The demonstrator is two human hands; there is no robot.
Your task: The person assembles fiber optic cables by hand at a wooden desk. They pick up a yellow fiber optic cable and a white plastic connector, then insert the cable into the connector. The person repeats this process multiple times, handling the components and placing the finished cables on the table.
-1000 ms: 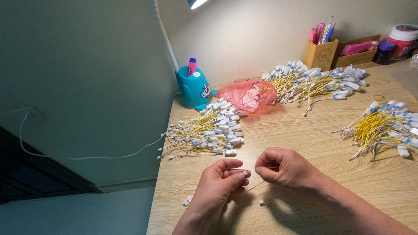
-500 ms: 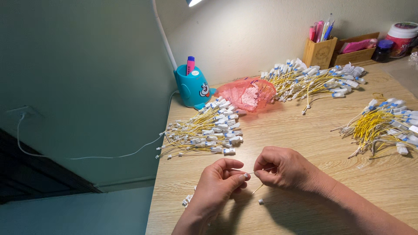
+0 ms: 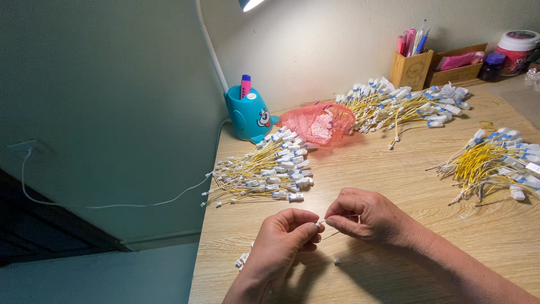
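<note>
A light wooden desk [image 3: 394, 169] is being viewed from above. At its left edge, a fanned pile of thin yellow wires with small white plastic connectors [image 3: 264, 171] is lying, with a teal cartoon-faced pen pot [image 3: 247, 115] and a pink mesh bag [image 3: 318, 124] behind it. Near the front edge, the left hand [image 3: 278, 250] is being held with fingers pinched together on a tiny white connector [image 3: 319, 224]. The right hand [image 3: 365, 217], touching it, is being pinched shut on the same piece. Two more wire piles [image 3: 489, 163] are lying farther right.
</note>
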